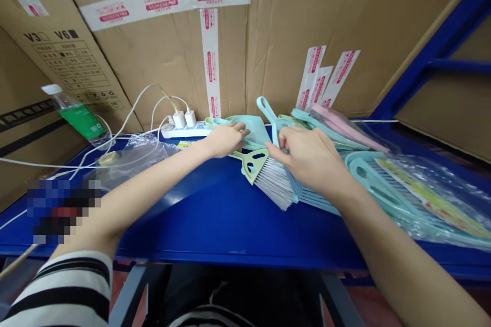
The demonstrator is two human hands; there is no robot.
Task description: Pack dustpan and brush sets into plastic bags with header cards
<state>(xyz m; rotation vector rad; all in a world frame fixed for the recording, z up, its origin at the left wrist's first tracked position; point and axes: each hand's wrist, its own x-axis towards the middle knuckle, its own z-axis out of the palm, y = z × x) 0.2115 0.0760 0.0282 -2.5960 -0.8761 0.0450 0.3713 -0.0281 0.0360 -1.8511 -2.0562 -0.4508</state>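
My right hand (312, 156) is closed at a light blue brush, whose looped handle (267, 110) rises beyond my fingers; the grip is partly hidden. Pale blue bristles show below that hand. My left hand (225, 139) has loosely bent, parted fingers over the edge of a light blue dustpan (253, 127); whether they touch it is unclear. Between my hands lies a green hand brush (255, 163) with grey bristles pointing toward me. Other green and light blue handles lie partly hidden behind my right hand.
At the right are a bagged light blue dustpan set (414, 194) and a pink piece in plastic (345, 125). A power strip (187, 130) with chargers and white cables is at the back left, near a bottle (80, 117). Taped cardboard boxes (161, 56) back the blue table (215, 219).
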